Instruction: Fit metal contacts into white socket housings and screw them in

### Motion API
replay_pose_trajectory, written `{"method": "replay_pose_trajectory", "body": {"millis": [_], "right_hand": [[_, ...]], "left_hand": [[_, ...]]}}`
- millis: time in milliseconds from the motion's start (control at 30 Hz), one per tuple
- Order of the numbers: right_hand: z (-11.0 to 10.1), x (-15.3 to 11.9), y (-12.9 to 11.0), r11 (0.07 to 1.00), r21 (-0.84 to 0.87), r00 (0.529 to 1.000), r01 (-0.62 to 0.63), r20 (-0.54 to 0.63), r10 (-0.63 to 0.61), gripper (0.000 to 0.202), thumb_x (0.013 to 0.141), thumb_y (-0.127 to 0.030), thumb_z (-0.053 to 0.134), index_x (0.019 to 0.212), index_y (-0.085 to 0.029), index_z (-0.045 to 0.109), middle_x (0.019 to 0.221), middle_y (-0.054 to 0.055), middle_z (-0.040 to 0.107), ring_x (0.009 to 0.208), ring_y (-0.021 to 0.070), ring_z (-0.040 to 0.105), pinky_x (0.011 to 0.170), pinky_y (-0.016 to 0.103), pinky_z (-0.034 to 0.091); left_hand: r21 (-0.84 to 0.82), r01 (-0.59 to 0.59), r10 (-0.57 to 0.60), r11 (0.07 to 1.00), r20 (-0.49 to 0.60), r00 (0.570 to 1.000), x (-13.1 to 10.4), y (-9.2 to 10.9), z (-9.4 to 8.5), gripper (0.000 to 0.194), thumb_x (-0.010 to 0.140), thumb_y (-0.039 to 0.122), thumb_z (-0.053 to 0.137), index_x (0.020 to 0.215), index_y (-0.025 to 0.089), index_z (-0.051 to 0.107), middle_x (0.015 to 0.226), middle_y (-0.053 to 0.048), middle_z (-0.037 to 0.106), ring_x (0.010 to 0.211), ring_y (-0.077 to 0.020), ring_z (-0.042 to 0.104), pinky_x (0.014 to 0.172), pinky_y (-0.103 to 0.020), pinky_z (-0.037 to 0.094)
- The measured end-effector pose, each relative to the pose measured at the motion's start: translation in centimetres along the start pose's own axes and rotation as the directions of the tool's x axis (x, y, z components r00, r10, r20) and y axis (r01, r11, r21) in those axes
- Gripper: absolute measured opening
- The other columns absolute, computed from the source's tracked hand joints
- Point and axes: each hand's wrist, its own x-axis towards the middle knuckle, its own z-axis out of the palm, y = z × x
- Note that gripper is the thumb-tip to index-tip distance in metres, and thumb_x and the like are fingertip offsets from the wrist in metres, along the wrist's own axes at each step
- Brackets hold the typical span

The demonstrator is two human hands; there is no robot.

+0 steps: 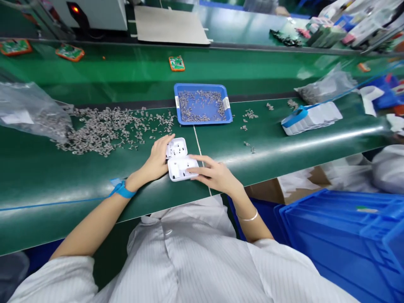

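On the near side of the blue tray [203, 122], the left hand [158, 158] holds an open white case [180, 162]; the right hand [217, 174], fingers spread, touches its farther half from the tray, any pinch unclear. Steady holding and light fingertip pressure should serve best.

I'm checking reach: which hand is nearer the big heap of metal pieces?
Left. The left hand is beside the heap, near its right end; the right hand is farther right, on the white case.
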Motion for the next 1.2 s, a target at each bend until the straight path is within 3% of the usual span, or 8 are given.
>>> {"method": "replay_pose_trajectory", "body": {"millis": [200,300,400,500,767,900,1033,1200], "right_hand": [[1.1,-2.5,-1.8,0.980,-0.189,0.991,-0.068,0.101,0.089,0.033,0.105,-0.030,0.047,0.134,-0.030,0.065,0.148,0.009,0.057,0.081,0.0148,0.070,0.047,0.026,0.047],[-0.6,-1.3,-0.7,0.998,0.005,0.985,-0.068,0.157,0.066,0.038,0.099,-0.037,0.062,0.136,-0.028,0.063,0.149,0.012,0.052,0.088,0.0171,0.069,0.056,0.029,0.056],[-3.6,1.5,3.2,0.987,0.150,0.998,-0.059,-0.021,0.063,0.030,0.095,-0.040,0.067,0.123,-0.029,0.069,0.128,0.008,0.063,0.109,0.0223,0.065,0.082,0.036,0.060],[-5.9,4.8,8.7,0.971,-0.050,0.942,-0.235,-0.257,0.215,0.023,0.103,-0.029,0.052,0.113,-0.025,0.072,0.113,0.009,0.068,0.105,0.0249,0.065,0.091,0.043,0.056],[-6.2,10.2,17.3,0.913,-0.287,0.954,-0.292,-0.023,0.298,0.020,0.098,-0.030,0.055,0.107,-0.021,0.070,0.126,0.013,0.064,0.099,0.0283,0.063,0.079,0.041,0.053],[-6.3,9.6,14.5,0.918,-0.248,0.951,-0.310,-0.094,0.296,0.020,0.099,-0.027,0.051,0.109,-0.021,0.066,0.116,0.011,0.069,0.100,0.0282,0.066,0.084,0.042,0.054],[-4.8,7.2,7.4,0.990,-0.097,0.970,-0.106,-0.229,0.082,0.019,0.103,-0.031,0.050,0.107,-0.024,0.067,0.109,0.006,0.073,0.104,0.0225,0.069,0.086,0.036,0.055],[-1.5,5.5,1.4,0.998,-0.040,0.969,0.056,-0.239,-0.064,0.018,0.103,-0.032,0.055,0.106,-0.027,0.072,0.098,-0.001,0.077,0.090,0.0130,0.071,0.062,0.023,0.047]], "left_hand": [[-0.043,0.038,-0.032,0.998,0.141,0.990,0.0,1.4,-0.3,0.048,0.105,0.052,0.037,0.145,0.030,0.051,0.168,-0.006,0.026,0.159,-0.0328,0.012,0.129,-0.063,0.003],[0.118,-0.078,0.059,0.990,0.157,0.986,-0.3,2.3,0.6,0.051,0.101,0.060,0.048,0.140,0.028,0.059,0.168,-0.013,0.023,0.158,-0.0386,0.012,0.126,-0.067,0.004],[0.146,-0.086,0.066,0.986,0.137,0.988,-0.6,2.8,1.7,0.041,0.105,0.050,0.045,0.135,0.028,0.063,0.165,-0.014,0.027,0.157,-0.0406,0.015,0.124,-0.070,0.008],[0.144,-0.077,0.059,0.987,0.121,0.991,-0.8,3.1,2.3,0.035,0.105,0.043,0.047,0.131,0.028,0.066,0.164,-0.013,0.027,0.157,-0.0419,0.015,0.123,-0.072,0.010],[0.127,-0.129,0.123,0.984,0.050,0.991,-1.1,3.5,2.6,0.040,0.104,0.048,0.052,0.139,0.029,0.058,0.169,-0.012,0.017,0.159,-0.0394,0.007,0.124,-0.071,0.005],[0.055,-0.127,0.134,0.990,-0.148,0.980,-1.1,3.9,2.3,0.042,0.104,0.046,0.053,0.141,0.026,0.052,0.164,-0.014,0.029,0.157,-0.0351,0.020,0.126,-0.067,0.014],[-0.238,-0.058,-0.019,0.969,-0.307,0.952,-1.0,4.6,1.9,0.035,0.103,0.042,0.058,0.133,0.024,0.061,0.138,-0.012,0.059,0.130,-0.0260,0.056,0.110,-0.047,0.048],[-0.753,0.093,-0.279,0.652,-0.124,0.952,-0.8,5.0,1.9,0.033,0.091,0.045,0.075,0.112,0.021,0.074,0.102,-0.005,0.074,0.092,-0.0174,0.073,0.080,-0.028,0.062]]}}
